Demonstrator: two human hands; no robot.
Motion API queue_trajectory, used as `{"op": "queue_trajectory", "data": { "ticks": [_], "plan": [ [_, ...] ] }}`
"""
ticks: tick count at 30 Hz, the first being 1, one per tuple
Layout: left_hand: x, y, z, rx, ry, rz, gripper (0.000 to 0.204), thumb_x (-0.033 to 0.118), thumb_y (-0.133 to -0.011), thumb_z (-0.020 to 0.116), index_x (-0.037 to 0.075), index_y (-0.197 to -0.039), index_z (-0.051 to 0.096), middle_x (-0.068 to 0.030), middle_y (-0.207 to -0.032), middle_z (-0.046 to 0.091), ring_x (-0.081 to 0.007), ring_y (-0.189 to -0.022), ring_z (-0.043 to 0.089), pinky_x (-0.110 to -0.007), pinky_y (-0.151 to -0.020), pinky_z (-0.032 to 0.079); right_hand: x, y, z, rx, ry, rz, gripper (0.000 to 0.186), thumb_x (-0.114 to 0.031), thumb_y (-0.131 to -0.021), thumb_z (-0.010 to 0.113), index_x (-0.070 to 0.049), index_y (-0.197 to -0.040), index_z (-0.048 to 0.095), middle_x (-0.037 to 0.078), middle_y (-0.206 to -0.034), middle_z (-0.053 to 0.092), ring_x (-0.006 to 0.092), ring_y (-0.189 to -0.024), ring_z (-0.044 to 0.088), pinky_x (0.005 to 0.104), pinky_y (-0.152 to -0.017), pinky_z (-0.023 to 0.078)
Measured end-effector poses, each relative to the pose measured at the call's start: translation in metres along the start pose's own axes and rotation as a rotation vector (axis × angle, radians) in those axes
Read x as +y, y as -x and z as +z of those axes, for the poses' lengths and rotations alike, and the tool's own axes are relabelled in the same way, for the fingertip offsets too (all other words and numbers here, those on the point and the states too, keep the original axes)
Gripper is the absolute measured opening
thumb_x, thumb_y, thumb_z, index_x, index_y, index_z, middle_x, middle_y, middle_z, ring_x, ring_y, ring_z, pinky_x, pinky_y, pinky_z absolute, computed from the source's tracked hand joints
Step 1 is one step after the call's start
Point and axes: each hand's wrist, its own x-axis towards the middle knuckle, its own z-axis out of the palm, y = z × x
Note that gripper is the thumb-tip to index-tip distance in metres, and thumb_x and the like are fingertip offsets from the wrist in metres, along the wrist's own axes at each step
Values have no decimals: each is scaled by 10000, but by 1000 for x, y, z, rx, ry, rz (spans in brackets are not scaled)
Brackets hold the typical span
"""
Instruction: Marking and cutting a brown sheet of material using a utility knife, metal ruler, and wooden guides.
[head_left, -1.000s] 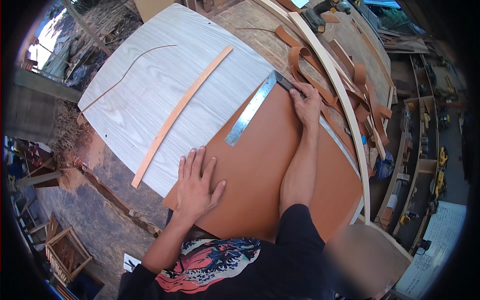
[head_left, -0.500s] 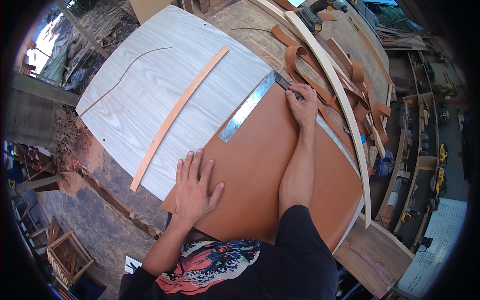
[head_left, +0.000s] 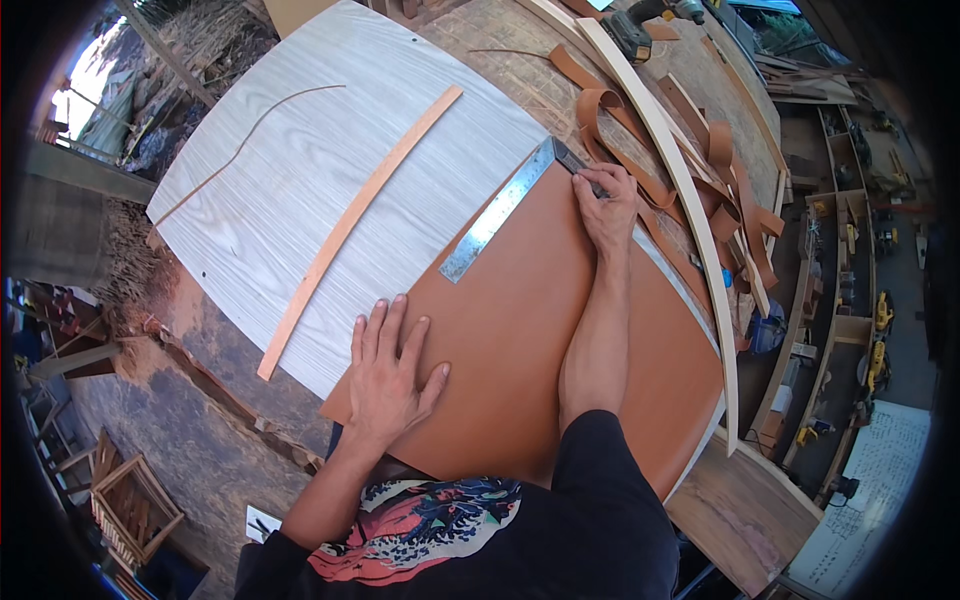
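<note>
A brown, leather-like sheet (head_left: 500, 350) lies flat from the centre down toward 6 o'clock, overlapping the lower edge of a pale grey wood-grain board (head_left: 280, 170) that fills the space toward 10 o'clock. The person's left hand (head_left: 388, 375), at 8 o'clock, rests palm down on the sheet, near its edge, with the fingers spread and holding nothing. The right hand (head_left: 607, 205), at 2 o'clock, has its fingers curled, pinching the dark handle of a metal square (head_left: 500, 213). The square's silver blade slants from about 1 o'clock down toward the centre, lying on the sheet just inside the edge that faces the board. A narrow, light-brown wooden strip (head_left: 346, 228) lies across the board at 10 o'clock, well apart from both hands. Toward 2 o'clock, curled brown bands (head_left: 719, 150) sit on the wooden counter (head_left: 490, 75), and a long pale strip of wood (head_left: 688, 190) bows past them from 1 o'clock down to 4 o'clock. A cordless drill (head_left: 628, 38) lies at 1 o'clock, near the top.
</note>
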Motion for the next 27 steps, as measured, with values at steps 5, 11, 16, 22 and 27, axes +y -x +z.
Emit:
{"op": "queue_trajectory", "data": {
  "ticks": [5, 11, 16, 22, 27],
  "plan": [
    [0, 0, 1, 2, -2, 2, 642, 372, -880, 734, 49, -1409, 564, -240, -1590, 383, -459, -1474, 335, -621, -1211, 236, 0, 1, 1, 4, -23, 19, 93, -158, -816, 805, -107, -894, 809, 48, -1011, 727, 293, -1009, 626, 421, -916, 497],
    [-1, 1, 0, 5, 0, 3, 645, 367, -876, 739, 50, -1409, 562, -242, -1588, 385, -462, -1471, 340, -622, -1210, 238, -1, 1, 2, 10, 7, -2, 97, -159, -811, 809, -109, -894, 810, 49, -1008, 726, 293, -1007, 624, 421, -912, 496],
    [0, 1, 1, 8, -13, 7, 631, 391, -891, 717, 46, -1402, 580, -243, -1582, 399, -445, -1469, 347, -600, -1218, 232, 1, 1, 1, 7, 5, 7, 104, -165, -806, 809, -109, -893, 812, 52, -1011, 726, 294, -1012, 624, 418, -908, 500],
    [-1, 0, 1, 10, 2, 10, 646, 364, -874, 745, 55, -1411, 561, -251, -1588, 385, -466, -1467, 344, -624, -1205, 241, 6, 1, 2, -5, -34, 33, 159, -107, -786, 714, -101, -904, 821, 69, -1038, 731, 301, -1036, 622, 406, -936, 509],
    [1, -1, 0, -2, -5, 4, 636, 368, -883, 734, 45, -1405, 570, -255, -1586, 384, -465, -1474, 333, -615, -1212, 231, 6, 0, 1, -22, -73, 82, 220, -68, -769, 648, -95, -902, 822, 74, -1051, 733, 303, -1053, 620, 398, -957, 509]
  ]
}}
